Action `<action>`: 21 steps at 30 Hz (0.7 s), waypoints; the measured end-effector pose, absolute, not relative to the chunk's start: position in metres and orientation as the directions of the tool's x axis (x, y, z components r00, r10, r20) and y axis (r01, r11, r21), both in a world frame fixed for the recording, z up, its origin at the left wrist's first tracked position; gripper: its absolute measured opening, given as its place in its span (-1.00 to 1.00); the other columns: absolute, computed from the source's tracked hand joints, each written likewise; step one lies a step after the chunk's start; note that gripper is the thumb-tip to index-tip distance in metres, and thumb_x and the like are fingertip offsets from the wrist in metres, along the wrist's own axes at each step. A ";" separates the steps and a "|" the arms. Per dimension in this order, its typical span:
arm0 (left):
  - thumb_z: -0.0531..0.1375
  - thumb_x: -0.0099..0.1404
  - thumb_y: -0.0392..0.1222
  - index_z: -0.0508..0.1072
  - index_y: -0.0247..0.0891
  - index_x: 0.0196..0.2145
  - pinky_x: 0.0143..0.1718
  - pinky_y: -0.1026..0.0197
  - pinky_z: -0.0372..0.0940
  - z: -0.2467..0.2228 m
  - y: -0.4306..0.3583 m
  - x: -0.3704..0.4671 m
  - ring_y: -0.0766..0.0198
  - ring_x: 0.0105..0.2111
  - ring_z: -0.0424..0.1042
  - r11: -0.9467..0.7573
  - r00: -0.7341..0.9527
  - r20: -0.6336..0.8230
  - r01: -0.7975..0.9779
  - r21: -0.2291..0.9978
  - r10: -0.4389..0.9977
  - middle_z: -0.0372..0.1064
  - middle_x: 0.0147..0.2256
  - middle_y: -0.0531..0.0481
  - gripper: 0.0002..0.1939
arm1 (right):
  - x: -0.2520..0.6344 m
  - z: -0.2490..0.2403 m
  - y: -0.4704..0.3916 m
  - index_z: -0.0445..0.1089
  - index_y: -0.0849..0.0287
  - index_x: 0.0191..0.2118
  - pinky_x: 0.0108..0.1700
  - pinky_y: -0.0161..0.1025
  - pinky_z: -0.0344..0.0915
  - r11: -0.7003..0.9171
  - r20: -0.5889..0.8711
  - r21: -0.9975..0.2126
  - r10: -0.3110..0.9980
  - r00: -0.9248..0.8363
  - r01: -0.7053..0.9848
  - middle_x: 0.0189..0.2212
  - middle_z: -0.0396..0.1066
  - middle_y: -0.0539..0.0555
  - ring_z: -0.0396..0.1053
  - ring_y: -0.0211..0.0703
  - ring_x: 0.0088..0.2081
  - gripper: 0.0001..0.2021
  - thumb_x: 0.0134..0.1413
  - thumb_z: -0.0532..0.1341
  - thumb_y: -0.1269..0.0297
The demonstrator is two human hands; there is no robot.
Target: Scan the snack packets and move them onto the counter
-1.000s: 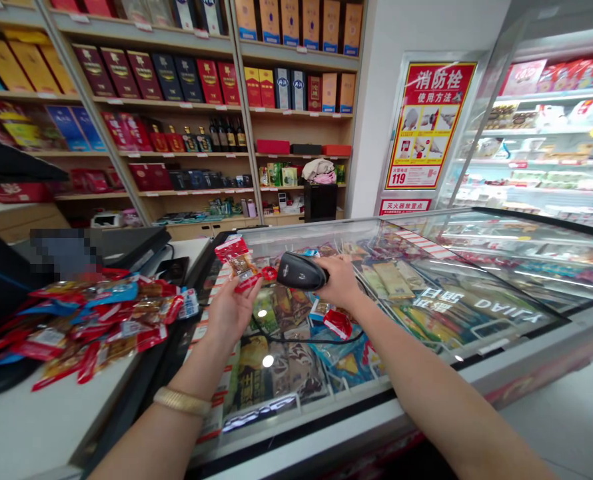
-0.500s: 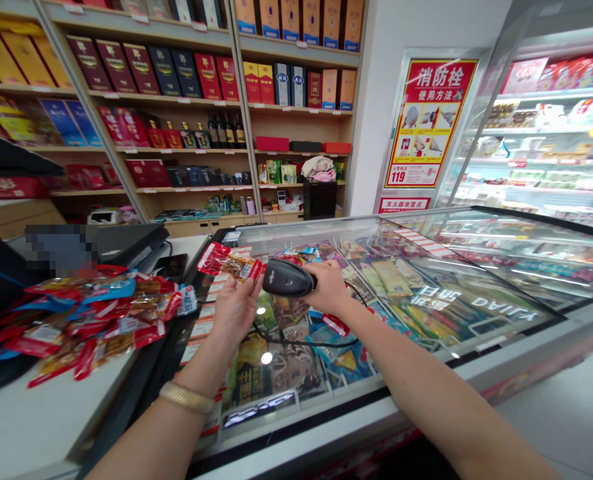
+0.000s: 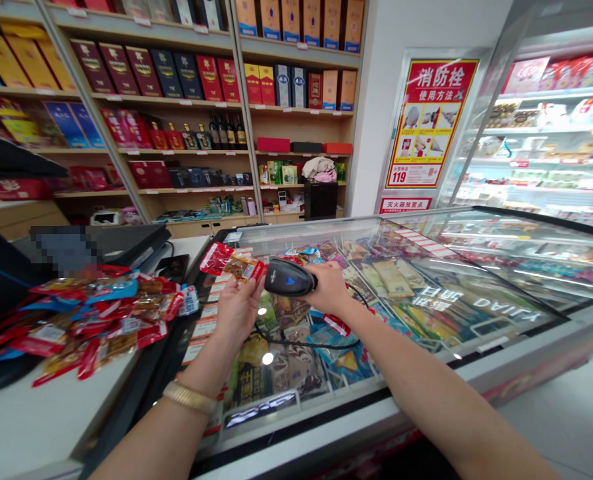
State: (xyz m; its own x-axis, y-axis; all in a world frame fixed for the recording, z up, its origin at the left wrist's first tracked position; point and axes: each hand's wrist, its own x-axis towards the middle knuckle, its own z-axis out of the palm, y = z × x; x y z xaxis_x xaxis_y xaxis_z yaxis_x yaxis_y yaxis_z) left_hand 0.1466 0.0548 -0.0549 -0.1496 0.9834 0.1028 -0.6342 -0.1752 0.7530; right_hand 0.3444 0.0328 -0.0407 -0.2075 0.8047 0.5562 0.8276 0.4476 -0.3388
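Head cam: left fingers [image 3: 237,305] pinch red packet [image 3: 232,263] over freezer [image 3: 326,393]; right fingers [image 3: 328,287] wrap scanner [image 3: 289,277], blue light on, nose at packet. Packet pile [image 3: 101,313] on surface [image 3: 71,413], left.

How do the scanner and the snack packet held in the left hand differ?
The scanner is black and shows a small blue mark; the packet is red and partly see-through. The right hand grips the scanner, while the left hand pinches the packet. Both are held over the glass-topped freezer.
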 end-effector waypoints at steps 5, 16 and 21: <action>0.36 0.05 -0.45 0.49 -0.22 -0.23 0.03 0.08 0.45 -0.051 0.051 0.147 0.21 -0.16 0.58 -0.181 -0.186 0.086 -0.585 0.790 0.979 0.58 -0.24 -0.02 -0.68 | 0.347 -0.040 0.033 0.55 0.05 -0.18 -0.06 -0.14 0.13 0.429 0.554 -0.358 0.813 -0.181 0.830 -0.23 0.62 0.07 0.52 0.04 -0.12 -0.72 -0.10 0.38 0.21; 0.13 0.21 -0.11 0.51 -0.18 -0.22 -0.29 0.07 0.37 0.004 0.065 0.031 0.05 -0.32 0.51 -0.193 -0.409 0.552 0.650 0.735 0.727 0.50 -0.33 -0.11 -0.76 | 0.380 -0.041 0.051 0.57 0.09 -0.22 -0.16 -0.19 0.18 0.296 0.612 -0.401 0.791 0.012 0.867 -0.31 0.63 0.11 0.53 0.06 -0.18 -0.76 -0.03 0.31 0.15; 0.09 0.24 0.06 0.45 -0.03 -0.20 -0.18 -0.30 0.31 0.028 0.068 -0.089 -0.32 -0.23 0.51 -0.030 -0.311 0.621 0.879 0.476 0.720 0.31 -0.56 -0.11 -0.75 | 0.388 -0.040 0.054 0.57 0.09 -0.27 -0.20 -0.20 0.22 0.302 0.654 -0.431 0.754 0.064 0.850 -0.34 0.62 0.11 0.55 0.07 -0.22 -0.77 -0.06 0.33 0.13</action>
State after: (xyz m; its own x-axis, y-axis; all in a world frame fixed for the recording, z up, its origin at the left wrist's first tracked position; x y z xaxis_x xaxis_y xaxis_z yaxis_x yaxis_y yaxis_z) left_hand -0.0889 0.0678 0.0276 -0.3115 0.7197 0.6205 0.8788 -0.0303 0.4763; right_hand 0.3883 0.0536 -0.0403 0.0637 0.7537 0.6542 0.8504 0.3021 -0.4308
